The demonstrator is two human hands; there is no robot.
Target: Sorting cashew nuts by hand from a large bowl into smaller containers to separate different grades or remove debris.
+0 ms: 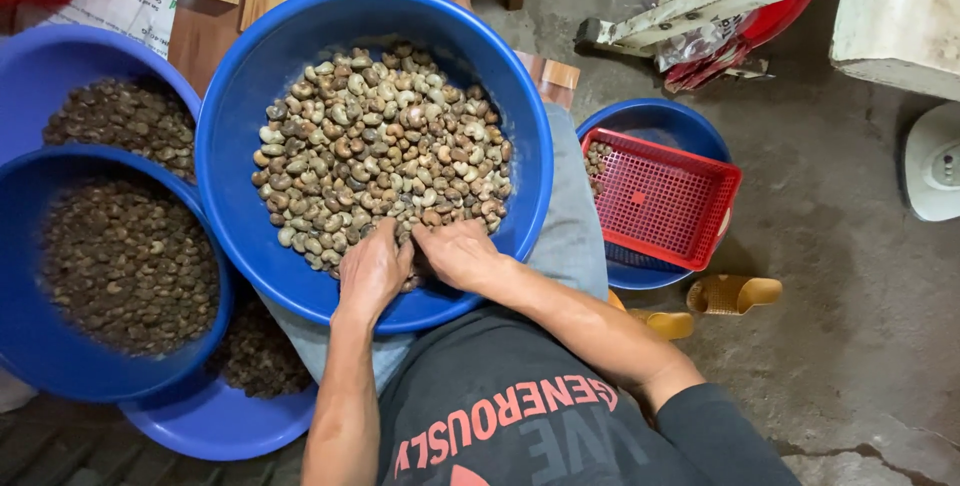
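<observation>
A large blue basin (240, 106) rests on my lap, filled with a heap of pale and brown nuts (380, 136). My left hand (372, 271) and my right hand (460, 254) lie side by side at the near edge of the heap, fingers curled down into the nuts. Whether either hand grips a nut is hidden by the fingers.
To my left stand two blue basins (30, 326) of dark shell pieces (125, 261), and a third (210, 416) lies below. On the right, a red mesh basket (660, 196) sits over a small blue basin (700, 131). Yellow sandals (735, 294) lie on the concrete floor.
</observation>
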